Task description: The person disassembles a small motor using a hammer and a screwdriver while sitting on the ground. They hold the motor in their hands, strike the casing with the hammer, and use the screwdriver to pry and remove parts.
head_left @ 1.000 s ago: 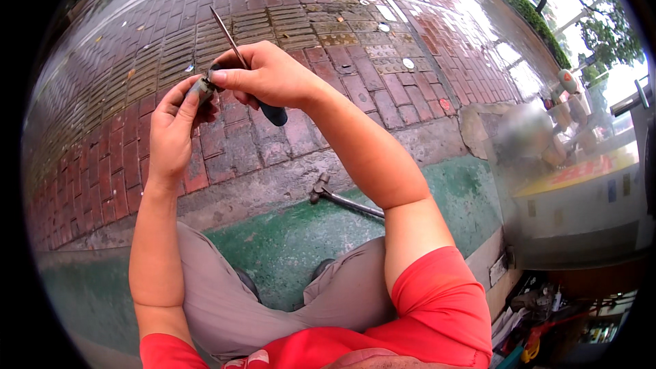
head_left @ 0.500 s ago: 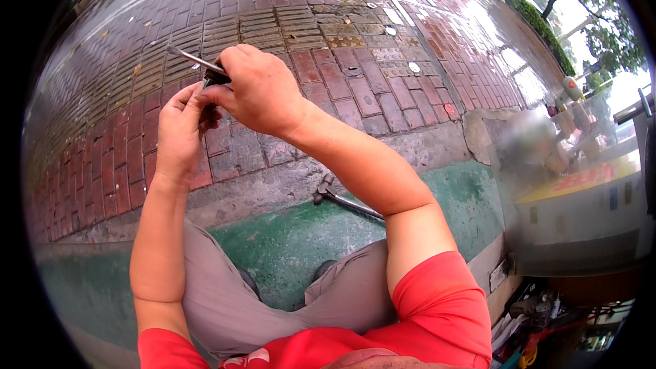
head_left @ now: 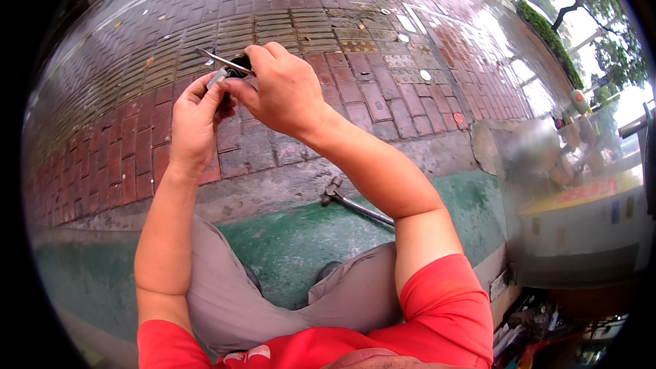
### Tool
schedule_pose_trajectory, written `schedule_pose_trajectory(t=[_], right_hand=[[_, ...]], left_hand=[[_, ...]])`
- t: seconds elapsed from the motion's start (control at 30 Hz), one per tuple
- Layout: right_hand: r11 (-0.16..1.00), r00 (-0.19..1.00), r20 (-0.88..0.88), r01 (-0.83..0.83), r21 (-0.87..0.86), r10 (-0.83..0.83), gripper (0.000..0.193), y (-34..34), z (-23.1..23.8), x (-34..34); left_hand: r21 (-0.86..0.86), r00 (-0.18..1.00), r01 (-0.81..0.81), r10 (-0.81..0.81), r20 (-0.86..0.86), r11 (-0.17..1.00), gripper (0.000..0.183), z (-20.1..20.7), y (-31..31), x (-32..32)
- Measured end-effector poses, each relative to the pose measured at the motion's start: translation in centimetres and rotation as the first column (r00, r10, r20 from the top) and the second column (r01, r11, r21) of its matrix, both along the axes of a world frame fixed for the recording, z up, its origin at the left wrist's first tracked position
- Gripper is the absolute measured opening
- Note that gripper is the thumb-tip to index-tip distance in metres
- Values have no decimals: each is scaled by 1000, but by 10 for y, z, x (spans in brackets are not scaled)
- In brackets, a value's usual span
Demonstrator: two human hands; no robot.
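Observation:
My right hand (head_left: 287,92) is closed around a slim metal tool (head_left: 217,58). Its pale shaft points out to the far left, and a dark part shows by my fingers; its exact kind is unclear. My left hand (head_left: 195,119) pinches a small grey flat piece (head_left: 216,79) between thumb and fingertips, just below the tool. Both hands meet over the paving, the right thumb close to the piece. Whether tool and piece touch cannot be made out.
A hammer (head_left: 359,209) lies on the green-painted ground (head_left: 273,246) in front of my knees. Wet red brick paving (head_left: 383,96) stretches beyond. At the right stand a pale cabinet-like stall (head_left: 581,232) and assorted clutter (head_left: 540,321) beneath it.
In the picture, both hands and the ground have shifted slightly right. More of the small grey piece shows between my fingers, and the tool's shaft lies nearer to it.

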State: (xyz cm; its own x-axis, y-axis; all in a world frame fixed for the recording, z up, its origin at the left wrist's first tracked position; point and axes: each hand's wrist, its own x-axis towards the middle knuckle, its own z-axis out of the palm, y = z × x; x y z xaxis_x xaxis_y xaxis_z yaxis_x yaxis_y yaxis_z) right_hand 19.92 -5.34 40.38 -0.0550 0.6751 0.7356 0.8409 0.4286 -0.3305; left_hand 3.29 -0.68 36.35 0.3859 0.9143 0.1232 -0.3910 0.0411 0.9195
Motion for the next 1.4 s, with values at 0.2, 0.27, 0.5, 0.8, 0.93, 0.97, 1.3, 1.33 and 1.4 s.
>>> schedule_pose_trajectory(t=[0.2,0.27,0.5,0.8,0.93,0.97,1.3,1.33,1.4], right_hand=[[1000,1000,-20,-10,5,10,36,-3,2,-3],[998,997,-52,-55,12,55,34,1,-1,-1],[908,924,-262,-343,-242,279,23,2,18,14],[632,652,-722,-664,-398,231,27,2,20,33],[684,756,-621,-567,-459,209,30,4,16,34],[716,797,-570,-515,-472,198,30,5,15,32],[946,938,-339,-166,-278,65,46,4,-6,5],[943,939,-337,-171,-286,68,46,6,-9,6],[936,941,-331,-181,-303,75,47,7,-10,9]], left_hand=[[90,990,-75,85,-110,993,28,6,-4,0],[128,995,-49,59,-78,991,27,6,-3,-1],[173,981,176,-187,49,969,28,13,0,-12],[124,980,181,-190,56,976,31,10,-3,0],[67,987,154,-150,-57,986,29,7,0,2],[79,988,132,-124,-97,988,30,5,0,2],[228,933,-93,165,-321,969,24,6,-2,6],[237,923,-112,189,-335,965,24,7,-3,6],[251,913,-139,221,-341,958,24,10,-5,7]])
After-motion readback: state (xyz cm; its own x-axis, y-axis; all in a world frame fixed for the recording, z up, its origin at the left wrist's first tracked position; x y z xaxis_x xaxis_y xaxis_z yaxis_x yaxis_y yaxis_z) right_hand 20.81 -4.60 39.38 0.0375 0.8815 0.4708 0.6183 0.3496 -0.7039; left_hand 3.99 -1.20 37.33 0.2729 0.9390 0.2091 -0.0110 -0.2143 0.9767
